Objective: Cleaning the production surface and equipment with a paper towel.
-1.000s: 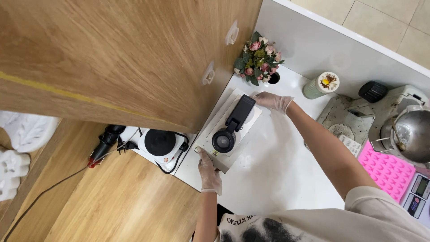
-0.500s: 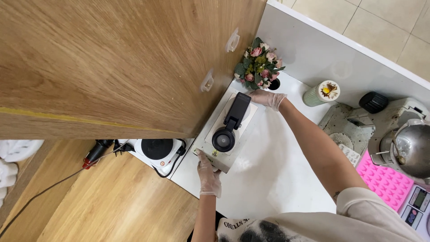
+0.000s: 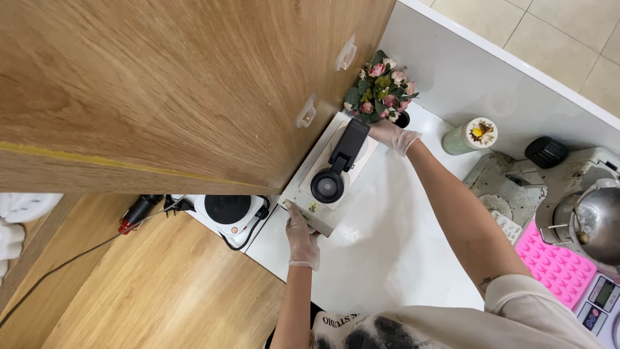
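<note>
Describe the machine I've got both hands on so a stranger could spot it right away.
On the white counter, beside the flower pot, sits a pale boxy machine. Unlike the white hotplate nearby, it has a black arm ending in a round head.

1. The scene is bright and evenly lit, with soft white light falling from above; no lamp shows.
2. The white worktop (image 3: 400, 258) is nearly washed out and shows little surface detail.
3. Shadows are faint: a soft grey one lies beside the machine (image 3: 329, 174), and the cabinet (image 3: 161, 90) darkens the strip beneath its lower edge.
4. Dull highlights sit on the steel bowl (image 3: 597, 223) and on the gloved hands.
5. Focus is sharp across the middle, and flowers (image 3: 381, 87) and wood grain read clearly.
6. The wide lens bends straight lines near the borders, so cabinet edge and wall lean outward.
7. No motion blur shows.
</note>
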